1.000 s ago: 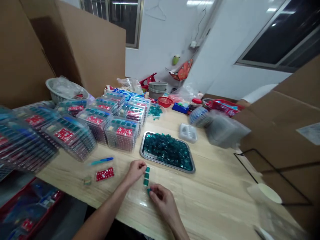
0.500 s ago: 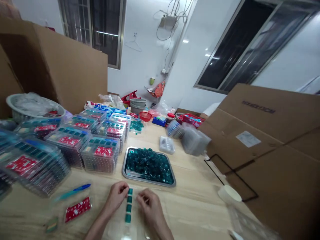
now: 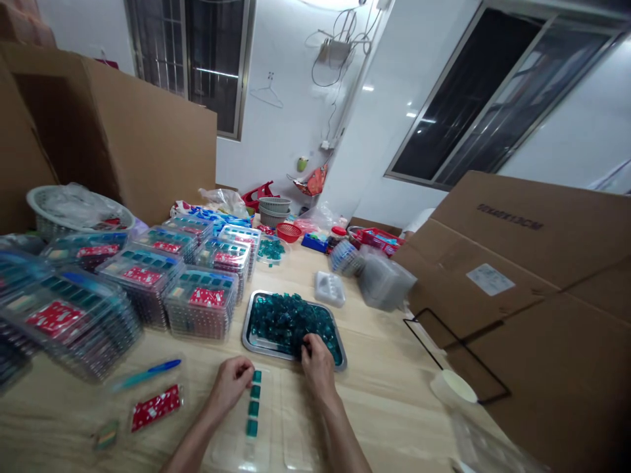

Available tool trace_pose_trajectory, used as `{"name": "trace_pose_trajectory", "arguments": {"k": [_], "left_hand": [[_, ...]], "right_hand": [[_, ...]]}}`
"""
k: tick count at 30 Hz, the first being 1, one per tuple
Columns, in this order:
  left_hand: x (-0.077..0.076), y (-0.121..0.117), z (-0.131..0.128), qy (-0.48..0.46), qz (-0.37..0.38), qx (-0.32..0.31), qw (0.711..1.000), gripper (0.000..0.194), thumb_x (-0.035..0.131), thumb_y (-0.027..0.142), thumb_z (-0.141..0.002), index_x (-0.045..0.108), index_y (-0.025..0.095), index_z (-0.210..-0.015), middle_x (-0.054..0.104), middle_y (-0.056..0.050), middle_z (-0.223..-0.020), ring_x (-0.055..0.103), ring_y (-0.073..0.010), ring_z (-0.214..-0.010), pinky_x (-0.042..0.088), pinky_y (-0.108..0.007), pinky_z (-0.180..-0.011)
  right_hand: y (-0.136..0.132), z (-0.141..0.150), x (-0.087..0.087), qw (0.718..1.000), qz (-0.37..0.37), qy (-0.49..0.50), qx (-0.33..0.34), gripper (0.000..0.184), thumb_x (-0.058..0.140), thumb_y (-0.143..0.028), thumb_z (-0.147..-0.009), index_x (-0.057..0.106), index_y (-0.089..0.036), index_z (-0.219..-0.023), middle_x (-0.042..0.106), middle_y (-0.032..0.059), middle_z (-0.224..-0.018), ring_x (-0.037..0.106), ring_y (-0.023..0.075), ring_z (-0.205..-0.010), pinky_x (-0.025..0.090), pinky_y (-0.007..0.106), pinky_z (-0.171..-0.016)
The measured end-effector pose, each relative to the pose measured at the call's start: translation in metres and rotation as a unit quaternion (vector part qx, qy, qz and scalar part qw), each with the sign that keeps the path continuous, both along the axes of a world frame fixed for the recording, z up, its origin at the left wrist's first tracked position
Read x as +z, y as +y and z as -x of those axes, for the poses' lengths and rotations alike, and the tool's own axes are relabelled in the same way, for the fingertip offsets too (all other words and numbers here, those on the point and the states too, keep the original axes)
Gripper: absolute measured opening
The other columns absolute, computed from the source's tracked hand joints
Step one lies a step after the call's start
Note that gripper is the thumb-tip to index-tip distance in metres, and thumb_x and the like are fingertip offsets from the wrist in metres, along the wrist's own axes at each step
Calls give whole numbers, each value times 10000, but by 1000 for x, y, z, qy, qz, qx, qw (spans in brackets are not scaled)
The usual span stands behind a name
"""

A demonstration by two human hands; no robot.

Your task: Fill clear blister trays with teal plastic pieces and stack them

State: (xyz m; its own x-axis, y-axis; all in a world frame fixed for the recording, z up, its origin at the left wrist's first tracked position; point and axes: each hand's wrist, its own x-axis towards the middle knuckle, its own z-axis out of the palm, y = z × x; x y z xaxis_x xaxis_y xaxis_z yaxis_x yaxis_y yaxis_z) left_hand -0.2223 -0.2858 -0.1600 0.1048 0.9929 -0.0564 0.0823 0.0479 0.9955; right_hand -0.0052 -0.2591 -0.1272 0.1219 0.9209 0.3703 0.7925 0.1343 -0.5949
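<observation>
My left hand (image 3: 231,382), fingers pinched together, is at the far left of a clear plastic case (image 3: 263,430) lying open on the table. Its fingertips are beside the top one of several teal squares (image 3: 253,408) lined up in a column in the case. What the fingers hold, if anything, is hidden. My right hand (image 3: 318,364) reaches over the near right part of a metal tray (image 3: 269,350) heaped with loose teal squares (image 3: 286,315). Its fingers are bent together at the pile, and I cannot make out what is between them.
Stacks of filled clear cases (image 3: 202,302) stand on the left. Nearer lie a blue pen (image 3: 150,374), a red patterned packet (image 3: 156,408) and a small striped piece (image 3: 105,435). A white moulded tray (image 3: 329,289), a tape roll (image 3: 452,387) and a cardboard box (image 3: 493,276) are on the right.
My right hand has moved from beside the teal column forward and right to the pile in the metal tray. My left hand stays at the top of the column.
</observation>
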Motion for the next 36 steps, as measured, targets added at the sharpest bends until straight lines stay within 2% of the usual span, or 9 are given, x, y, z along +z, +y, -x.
{"name": "trace_pose_trajectory", "arguments": {"k": [4,9,14,19,25,30,36], "left_hand": [[0,0,0,-4,0,1,1000,185,539,327,-662,571,161,-586,550,18,-520,539,-140,-517,409,-236,-519],[-1,-1,0,-5,-2,1,1000,183,532,316,-670,582,154,-600,556,18,-534,547,-139,-520,419,-236,-522],[-6,0,0,2,0,5,1000,178,526,298,-684,589,147,-615,565,16,-531,558,-140,-524,426,-234,-525],[-9,1,1,3,5,5,1000,173,524,286,-693,593,148,-615,568,17,-525,561,-138,-529,421,-227,-527],[-7,0,1,-1,7,4,1000,174,542,300,-693,594,153,-616,573,20,-531,560,-137,-535,426,-227,-534],[-4,0,0,-3,10,10,1000,177,546,310,-682,587,153,-613,564,23,-539,561,-138,-530,428,-226,-527],[-5,0,-1,-12,10,13,1000,184,550,325,-668,580,155,-604,557,26,-524,562,-137,-517,433,-230,-522]], "right_hand": [[-1,-4,-4,1000,11,19,-11,95,481,-260,-760,553,-201,-744,591,32,-745,559,193,-688,408,279,-647],[7,-5,-6,998,17,57,-32,185,529,-373,-754,555,-194,-711,599,16,-662,546,180,-598,395,270,-589],[4,-3,-2,994,16,104,-33,227,514,-404,-744,563,-192,-682,594,7,-605,558,180,-577,409,271,-579],[-6,-4,-4,990,24,137,-19,214,498,-391,-723,572,-190,-715,627,27,-673,593,188,-621,460,281,-608],[-2,-5,-5,993,31,112,-11,244,544,-332,-666,629,-176,-834,632,69,-854,595,194,-639,481,318,-634],[-3,4,1,996,37,86,8,198,552,-253,-644,638,-196,-813,582,50,-858,563,195,-664,453,323,-652],[-12,10,4,993,40,110,21,122,537,-199,-595,581,-200,-709,556,22,-759,543,183,-645,452,303,-625]]}}
